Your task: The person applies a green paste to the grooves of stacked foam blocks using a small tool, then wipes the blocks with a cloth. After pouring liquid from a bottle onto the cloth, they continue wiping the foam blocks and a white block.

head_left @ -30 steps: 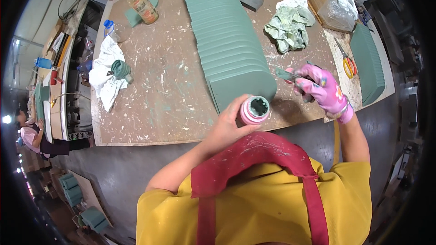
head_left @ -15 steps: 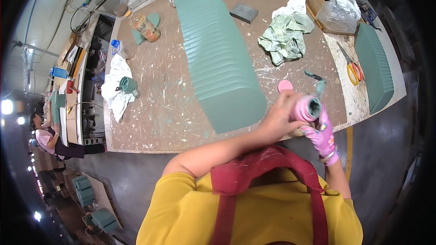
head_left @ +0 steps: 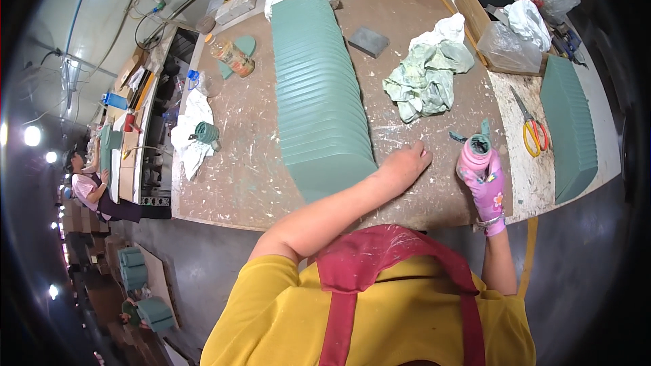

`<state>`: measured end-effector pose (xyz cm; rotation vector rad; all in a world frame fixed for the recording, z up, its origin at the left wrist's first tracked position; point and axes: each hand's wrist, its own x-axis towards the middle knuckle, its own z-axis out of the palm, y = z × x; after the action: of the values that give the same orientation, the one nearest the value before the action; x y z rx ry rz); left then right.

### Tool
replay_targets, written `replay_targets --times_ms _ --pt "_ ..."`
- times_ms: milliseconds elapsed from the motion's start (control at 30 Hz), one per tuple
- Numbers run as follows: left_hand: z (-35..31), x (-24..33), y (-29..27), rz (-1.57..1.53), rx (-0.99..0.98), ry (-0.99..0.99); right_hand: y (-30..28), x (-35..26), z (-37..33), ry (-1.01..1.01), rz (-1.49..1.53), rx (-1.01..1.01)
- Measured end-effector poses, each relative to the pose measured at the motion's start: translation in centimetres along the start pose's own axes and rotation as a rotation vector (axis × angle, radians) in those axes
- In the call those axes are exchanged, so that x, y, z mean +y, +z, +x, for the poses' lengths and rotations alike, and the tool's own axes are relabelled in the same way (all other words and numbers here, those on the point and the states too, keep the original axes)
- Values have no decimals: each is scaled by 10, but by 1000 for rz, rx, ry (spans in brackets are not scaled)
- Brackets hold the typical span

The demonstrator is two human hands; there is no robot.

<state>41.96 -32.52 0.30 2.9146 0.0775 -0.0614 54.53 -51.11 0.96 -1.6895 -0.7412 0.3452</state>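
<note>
Pink jar (head_left: 474,158), uncapped, held in my gloved right hand (head_left: 489,193), near right of the desk (head_left: 237,156).
Tilting could spill its green contents (head_left: 480,144); my left hand (head_left: 405,166) is curled, whether around anything I cannot tell.

And here's the left arm (head_left: 332,210), slanting across the chest, elbow bent; the bare left hand (head_left: 405,165) sits palm down, its fingers curled; over on the right, the forearm (head_left: 498,261) stands nearly straight, gloved right hand (head_left: 488,186) clasped in a firm-looking grip!
</note>
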Motion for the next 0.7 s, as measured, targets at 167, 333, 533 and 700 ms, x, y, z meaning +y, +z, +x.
replay_targets --times_ms 167,333,533,700 --pt "31 -6 -50 -424 219 -66 1 -3 19 -174 -325 43" --pt "61 4 -88 -671 286 13 -2 -9 39 -85 -205 22" --pt "78 8 -81 -445 234 209 -15 6 44 -156 -229 -81" --pt "105 10 -78 -370 263 380 -26 7 51 -193 -379 -18"
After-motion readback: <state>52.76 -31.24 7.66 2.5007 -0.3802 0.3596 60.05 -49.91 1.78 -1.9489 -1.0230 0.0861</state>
